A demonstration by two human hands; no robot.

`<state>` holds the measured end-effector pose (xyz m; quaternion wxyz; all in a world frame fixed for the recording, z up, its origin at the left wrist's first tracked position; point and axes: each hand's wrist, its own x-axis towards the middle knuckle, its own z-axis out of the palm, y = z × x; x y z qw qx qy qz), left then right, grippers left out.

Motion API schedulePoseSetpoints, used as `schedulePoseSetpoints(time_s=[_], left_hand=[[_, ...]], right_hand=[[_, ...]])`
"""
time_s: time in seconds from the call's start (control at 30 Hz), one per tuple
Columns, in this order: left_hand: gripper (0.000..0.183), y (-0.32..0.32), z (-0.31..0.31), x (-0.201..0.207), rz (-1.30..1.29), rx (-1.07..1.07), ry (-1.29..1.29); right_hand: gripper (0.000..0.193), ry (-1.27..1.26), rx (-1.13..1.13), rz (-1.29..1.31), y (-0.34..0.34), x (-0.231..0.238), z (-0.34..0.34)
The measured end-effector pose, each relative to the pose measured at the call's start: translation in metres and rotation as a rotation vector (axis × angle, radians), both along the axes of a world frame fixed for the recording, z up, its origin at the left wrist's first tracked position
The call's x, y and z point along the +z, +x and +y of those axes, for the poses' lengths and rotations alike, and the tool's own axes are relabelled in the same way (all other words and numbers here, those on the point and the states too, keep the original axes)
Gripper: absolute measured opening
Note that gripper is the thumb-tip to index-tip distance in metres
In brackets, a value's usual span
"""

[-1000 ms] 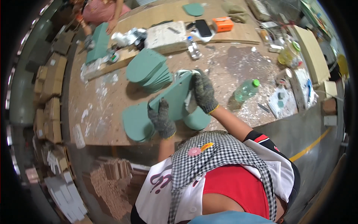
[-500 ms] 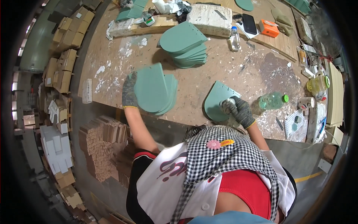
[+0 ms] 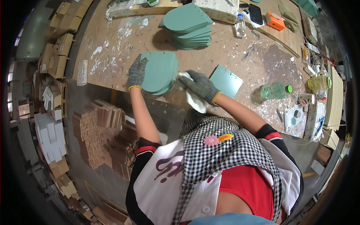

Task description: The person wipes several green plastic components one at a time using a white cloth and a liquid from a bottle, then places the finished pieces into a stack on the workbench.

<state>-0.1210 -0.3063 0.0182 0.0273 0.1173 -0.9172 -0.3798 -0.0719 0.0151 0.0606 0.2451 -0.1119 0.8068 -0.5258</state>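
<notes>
Leftward since half a second earlier, in the head view, the right hand (image 3: 200, 87), in a dark grey knitted glove, had moved off a lone flat teal-green panel (image 3: 226, 80); it was closed around a crumpled white cloth (image 3: 195, 103), part of which hung out below the palm; the lone panel lay to that hand's right, partly hidden behind it; just left of the same hand lay a low stack of round-ended teal-green panels (image 3: 159, 71); the left hand (image 3: 137, 72), in a matching glove, rested at this stack's left edge; whether its fingers gripped the edge, one could not tell; beyond both hands stood a taller fanned pile of similar green panels (image 3: 189, 18); well right of the right hand was a see-through green plastic bottle (image 3: 275, 90), on the paint-spattered brown table (image 3: 123, 45).
</notes>
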Motion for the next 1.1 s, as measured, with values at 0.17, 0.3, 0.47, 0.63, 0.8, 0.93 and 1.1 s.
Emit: schedulePoseSetpoints(time_s=[0.17, 0.3, 0.47, 0.63, 0.8, 0.93, 1.1], left_hand=[[0.048, 0.013, 0.003, -0.005, 0.107, -0.058, -0.034], [0.038, 0.033, 0.027, 0.005, 0.363, 0.055, -0.260], [0.037, 0.099, 0.151, 0.004, 0.403, -0.336, -0.131], [0.049, 0.131, 0.233, -0.101, 0.291, -0.241, -0.097], [0.053, 0.122, 0.248, -0.109, 0.196, -0.377, -0.385], [0.049, 0.126, 0.249, -0.100, 0.216, -0.380, -0.335], [0.047, 0.125, 0.256, -0.106, 0.238, -0.360, -0.404]], right_hand=[[0.057, 0.011, -0.008, 0.009, 0.000, -0.014, -0.051], [0.048, -0.361, -0.067, -0.082, 0.018, -0.028, 0.025], [0.027, -1.757, -0.826, -0.567, 0.048, -0.136, 0.196], [0.042, -0.765, -0.775, -0.239, 0.058, -0.081, 0.187], [0.048, 0.581, 0.123, 0.827, 0.052, -0.102, 0.086], [0.037, 0.497, -0.106, 0.833, -0.033, -0.108, 0.110], [0.023, 0.525, -0.327, 0.533, -0.040, -0.084, 0.116]])
